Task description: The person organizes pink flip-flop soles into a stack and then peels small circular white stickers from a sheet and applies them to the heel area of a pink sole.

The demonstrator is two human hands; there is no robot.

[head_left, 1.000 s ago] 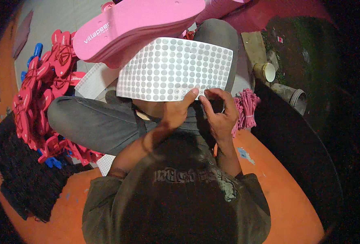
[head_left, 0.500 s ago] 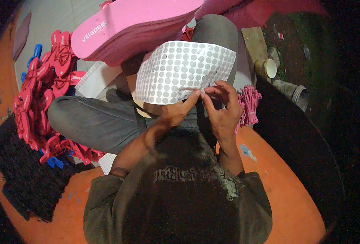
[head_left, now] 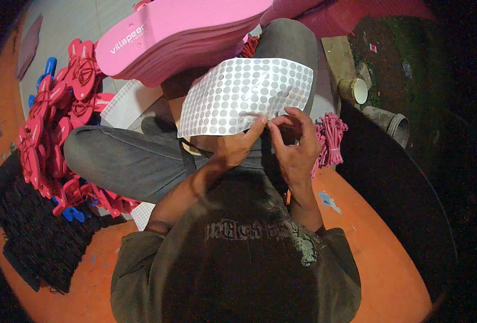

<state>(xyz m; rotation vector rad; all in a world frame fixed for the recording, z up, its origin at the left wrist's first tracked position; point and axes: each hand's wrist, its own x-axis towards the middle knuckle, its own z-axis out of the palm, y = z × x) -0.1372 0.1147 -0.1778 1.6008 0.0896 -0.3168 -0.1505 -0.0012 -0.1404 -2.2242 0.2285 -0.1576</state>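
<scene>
A white sheet of round grey stickers [head_left: 238, 94] lies curved over my lap, its far end against my raised knee. My left hand [head_left: 238, 144] grips its near edge, thumb on top and the other fingers underneath, out of sight. Close beside that thumb, my right hand [head_left: 295, 145] pinches at the same edge with thumb and forefinger, the other fingers curled. Whether a loosened sticker sits between those fingertips is too small to tell. A few circles by my left thumb look paler, with dark marks on them.
A stack of pink flip-flop soles [head_left: 179, 40] stands beyond the sheet. Tied red flip-flops [head_left: 61, 113] are heaped at left, near another sticker sheet [head_left: 123, 105]. A bundle of pink straps [head_left: 331, 140] lies right of my right hand. Black strips [head_left: 39, 231] lie at lower left.
The sheet has flattened and its far left edge has dropped a little. Both hands stay pinched at the near edge, nearly in the same place.
</scene>
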